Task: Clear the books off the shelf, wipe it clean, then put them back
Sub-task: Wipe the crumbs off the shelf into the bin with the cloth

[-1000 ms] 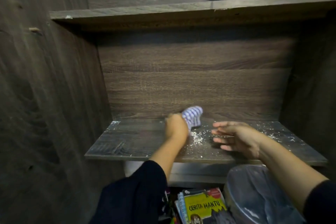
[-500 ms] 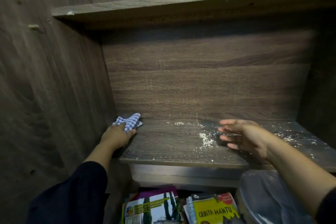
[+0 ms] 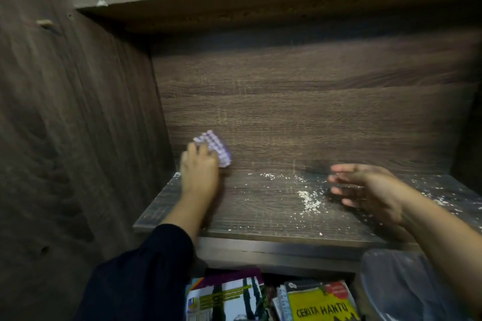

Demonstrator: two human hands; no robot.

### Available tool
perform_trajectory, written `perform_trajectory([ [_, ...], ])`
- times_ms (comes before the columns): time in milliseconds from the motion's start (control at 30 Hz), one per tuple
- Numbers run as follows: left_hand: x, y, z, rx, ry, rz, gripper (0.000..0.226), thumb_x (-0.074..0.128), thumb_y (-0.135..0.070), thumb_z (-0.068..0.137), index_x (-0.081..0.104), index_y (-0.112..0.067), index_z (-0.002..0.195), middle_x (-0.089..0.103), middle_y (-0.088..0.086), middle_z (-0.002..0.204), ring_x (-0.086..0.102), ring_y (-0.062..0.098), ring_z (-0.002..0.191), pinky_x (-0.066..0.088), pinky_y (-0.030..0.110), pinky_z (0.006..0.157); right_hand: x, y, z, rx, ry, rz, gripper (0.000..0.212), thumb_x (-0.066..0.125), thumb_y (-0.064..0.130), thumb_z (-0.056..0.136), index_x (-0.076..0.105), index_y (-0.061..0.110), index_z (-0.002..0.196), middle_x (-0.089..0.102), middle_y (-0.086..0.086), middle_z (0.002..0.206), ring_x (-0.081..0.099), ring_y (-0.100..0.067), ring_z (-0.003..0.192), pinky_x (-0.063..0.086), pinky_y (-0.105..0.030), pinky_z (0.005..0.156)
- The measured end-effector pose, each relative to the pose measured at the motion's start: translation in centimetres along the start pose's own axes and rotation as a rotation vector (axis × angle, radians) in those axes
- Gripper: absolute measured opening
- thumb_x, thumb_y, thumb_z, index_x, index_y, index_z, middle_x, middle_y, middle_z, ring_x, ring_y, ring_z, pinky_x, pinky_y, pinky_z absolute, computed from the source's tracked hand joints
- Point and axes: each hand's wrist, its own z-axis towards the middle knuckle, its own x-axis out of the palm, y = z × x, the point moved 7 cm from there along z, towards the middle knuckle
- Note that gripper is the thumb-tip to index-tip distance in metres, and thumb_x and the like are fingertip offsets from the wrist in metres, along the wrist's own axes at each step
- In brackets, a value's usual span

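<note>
1. While the left hand point(image 3: 199, 172) grips the checked cloth point(image 3: 215, 150), I see it has shifted since half a second ago: then the cloth lay low in the shelf's back left corner, and now it is lifted against the back panel point(image 3: 313, 112), just above the shelf point(image 3: 260, 214) and a little further from the left wall point(image 3: 78, 112).
2. A full second ago that hand was near the middle of the shelf, close to the crumb pile; it has since swung left and started back.
3. Its fingers are curled closed around the cloth, which pokes out above and to the right of the knuckles.
4. The cloth's long axis runs diagonally, from its upper left end down to its lower right end, pressed flat to the panel.
5. The right hand point(image 3: 370, 190) hovers over the right half of the shelf, much where it was before, fingers loosely spread and pointing left, holding nothing; it is blurred.
6. White crumbs point(image 3: 309, 199) lie on the shelf just left of those fingers, with more scattered along the back edge and towards the right end.
7. Below the shelf's front edge I see the books point(image 3: 320, 305) stacked, a yellow cover uppermost on the right, beside a clear plastic bag point(image 3: 396, 286).
</note>
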Motion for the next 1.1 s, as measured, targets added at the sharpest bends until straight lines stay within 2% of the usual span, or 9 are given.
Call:
perform_trajectory([
  [200, 7.5, 7.7, 0.2, -0.175, 0.559, -0.007, 0.047, 0.033, -0.043, 0.096, 0.047, -0.027, 0.138, 0.043, 0.002, 0.145, 0.032, 0.029, 0.129, 0.031, 0.037, 0.105, 0.4, -0.3, 1.0, -0.035, -0.028, -0.043, 0.017, 0.053, 0.005, 0.092, 0.064, 0.017, 0.097, 0.072, -0.003, 0.089, 0.064, -0.018, 0.073, 0.046, -0.027, 0.063],
  [300, 9.7, 8.6, 1.6, -0.280, 0.684, -0.140, 0.064, 0.030, -0.069, 0.085, 0.053, -0.033, 0.133, 0.052, 0.000, 0.138, 0.031, 0.031, 0.131, 0.030, 0.041, 0.103, 0.9, -0.3, 1.0, -0.064, -0.047, -0.119, 0.017, 0.054, 0.001, 0.091, 0.063, 0.015, 0.095, 0.070, -0.006, 0.090, 0.062, -0.019, 0.070, 0.044, -0.027, 0.063],
  [467, 10.2, 7.9, 2.0, -0.353, 0.636, -0.291, 0.071, 0.039, -0.073, 0.081, 0.061, -0.016, 0.116, 0.067, 0.007, 0.107, 0.046, 0.033, 0.120, 0.033, 0.037, 0.095, 0.9, 0.1, 1.3, -0.107, -0.050, -0.203, 0.017, 0.055, -0.001, 0.090, 0.062, 0.014, 0.090, 0.069, -0.008, 0.088, 0.060, -0.019, 0.068, 0.045, -0.027, 0.060],
  [567, 9.3, 6.0, 1.8, -0.309, 0.571, -0.343, 0.080, 0.042, -0.080, 0.071, 0.060, -0.022, 0.123, 0.065, 0.005, 0.124, 0.053, 0.028, 0.121, 0.038, 0.036, 0.101, 0.5, 0.1, 1.6, -0.115, -0.072, -0.242, 0.015, 0.057, -0.001, 0.089, 0.063, 0.013, 0.091, 0.068, -0.010, 0.090, 0.058, -0.017, 0.067, 0.045, -0.025, 0.056],
  [633, 9.0, 2.6, 1.6, -0.202, 0.592, -0.419, 0.081, 0.043, -0.082, 0.059, 0.065, -0.031, 0.118, 0.069, 0.000, 0.119, 0.061, 0.022, 0.112, 0.045, 0.033, 0.099, 0.5, 0.2, 1.8, -0.125, -0.097, -0.267, 0.013, 0.057, -0.001, 0.088, 0.063, 0.010, 0.094, 0.067, -0.012, 0.091, 0.057, -0.015, 0.065, 0.045, -0.024, 0.055],
  [733, 7.0, -4.2, 0.7, -0.019, 0.565, -0.632, 0.042, 0.065, -0.049, 0.073, 0.070, -0.020, 0.103, 0.073, 0.008, 0.101, 0.068, 0.024, 0.095, 0.053, 0.035, 0.086, 1.0, 0.5, 1.7, -0.144, -0.121, -0.312, 0.015, 0.056, -0.002, 0.090, 0.063, 0.008, 0.098, 0.065, -0.011, 0.094, 0.053, -0.012, 0.065, 0.045, -0.014, 0.052],
  [800, 5.4, -6.8, 0.7, 0.021, 0.479, -0.700, 0.020, 0.065, -0.025, 0.083, 0.069, -0.014, 0.099, 0.072, 0.013, 0.100, 0.066, 0.028, 0.094, 0.051, 0.035, 0.081, 1.6, 0.5, 1.9, -0.161, -0.125, -0.329, 0.017, 0.054, -0.002, 0.090, 0.063, 0.007, 0.102, 0.062, -0.009, 0.090, 0.051, -0.011, 0.064, 0.042, -0.015, 0.052],
  [967, 1.1, -0.3, 2.1, -0.116, 0.101, -0.110, 0.018, 0.053, -0.014, 0.090, 0.062, -0.011, 0.105, 0.066, 0.015, 0.105, 0.054, 0.033, 0.107, 0.049, 0.038, 0.077, 2.6, 0.1, 2.3, -0.169, -0.108, -0.369, 0.016, 0.054, -0.002, 0.091, 0.062, 0.009, 0.098, 0.059, -0.005, 0.078, 0.049, -0.011, 0.062, 0.040, -0.021, 0.056],
  [1100, 5.0, 7.1, 2.0, -0.264, 0.370, 0.004, 0.031, 0.047, -0.025, 0.094, 0.065, -0.011, 0.115, 0.063, 0.013, 0.120, 0.056, 0.031, 0.113, 0.048, 0.037, 0.089, 2.5, 0.0, 2.6, -0.179, -0.102, -0.372, 0.015, 0.054, -0.001, 0.091, 0.061, 0.012, 0.093, 0.060, -0.004, 0.078, 0.051, -0.012, 0.064, 0.041, -0.022, 0.057],
])
